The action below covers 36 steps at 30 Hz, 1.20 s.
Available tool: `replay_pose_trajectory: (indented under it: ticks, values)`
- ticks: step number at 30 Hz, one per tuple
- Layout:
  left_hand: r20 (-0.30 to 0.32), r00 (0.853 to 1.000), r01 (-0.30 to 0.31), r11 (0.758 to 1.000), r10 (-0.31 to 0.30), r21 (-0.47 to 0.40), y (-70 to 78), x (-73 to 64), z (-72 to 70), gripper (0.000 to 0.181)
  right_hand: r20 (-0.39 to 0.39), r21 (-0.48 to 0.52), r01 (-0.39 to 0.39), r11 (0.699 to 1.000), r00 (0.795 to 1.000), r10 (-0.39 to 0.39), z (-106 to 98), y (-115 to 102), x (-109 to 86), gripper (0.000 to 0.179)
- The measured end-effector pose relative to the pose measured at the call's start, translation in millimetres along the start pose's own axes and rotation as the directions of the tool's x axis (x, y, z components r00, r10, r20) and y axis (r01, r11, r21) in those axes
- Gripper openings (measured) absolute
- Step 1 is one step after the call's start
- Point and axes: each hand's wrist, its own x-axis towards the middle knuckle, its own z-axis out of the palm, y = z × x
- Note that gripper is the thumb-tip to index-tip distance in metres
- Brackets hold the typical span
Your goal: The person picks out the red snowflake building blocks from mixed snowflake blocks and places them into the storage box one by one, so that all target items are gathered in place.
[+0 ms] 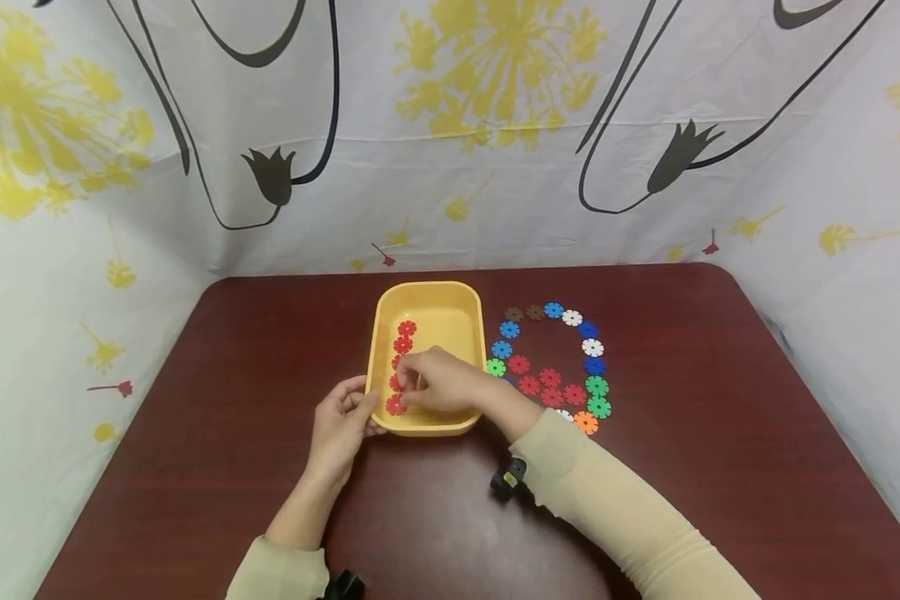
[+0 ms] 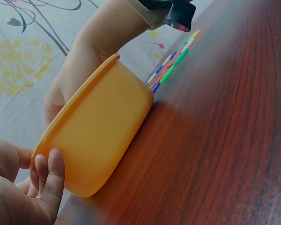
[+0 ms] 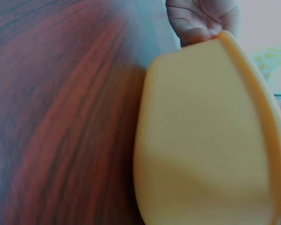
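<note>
A yellow plastic tray [image 1: 450, 312] stands on the table, with a column of several red notched discs [image 1: 403, 344] along its left side. My left hand [image 1: 341, 425] grips the tray's near-left corner, the thumb over the rim and fingers against the outer wall, as the left wrist view also shows. Inside the tray, my right hand [image 1: 446, 382] reaches over from the right, its bent fingers and thumb at the lower red discs. Whether a disc is pinched there is hidden. In the right wrist view the tray's wall [image 3: 201, 131] hides the right fingers.
Right of the tray, notched discs in blue, white, green, brown and orange form a loop on the dark red table [image 1: 682, 350], with several red discs [image 1: 550, 387] inside it. My right forearm covers part of the loop. A patterned cloth [image 1: 450, 183] hangs behind the table.
</note>
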Motion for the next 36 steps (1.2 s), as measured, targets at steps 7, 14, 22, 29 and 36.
replay_pose_trajectory:
  ticks: [7, 14, 22, 29, 36]
  values:
    - [-0.006, 1.000, 0.012, 1.000, -0.012, -0.005, -1.6, 0.4, -1.9, 0.034, -0.132, 0.024, 0.085, 0.996, 0.988, -0.081, -19.2, 2.5, -8.3, 0.015]
    - [-0.002, 1.000, 0.024, 1.000, -0.024, -0.006, -2.1, 1.0, -2.4, 0.033, -0.185, 0.065, 0.081, 0.995, 0.980, -0.068, -36.1, 8.7, -20.5, 0.018]
    - [-0.012, 1.000, 0.019, 1.000, -0.019, -0.011, -1.3, 1.1, -2.2, 0.032, -0.216, 0.047, 0.070, 0.996, 0.975, -0.058, -45.3, 19.3, -31.3, 0.026]
    - [-0.011, 1.000, 0.017, 1.000, -0.017, -0.015, -0.4, 1.4, -0.8, 0.033, -0.292, 0.042, 0.050, 0.998, 0.956, -0.035, -55.8, 25.8, -41.0, 0.025]
    - [-0.007, 1.000, 0.022, 1.000, -0.022, -0.003, 1.5, -0.1, -0.4, 0.035, -0.364, 0.063, 0.014, 0.998, 0.931, 0.010, -65.4, 38.1, -55.6, 0.024]
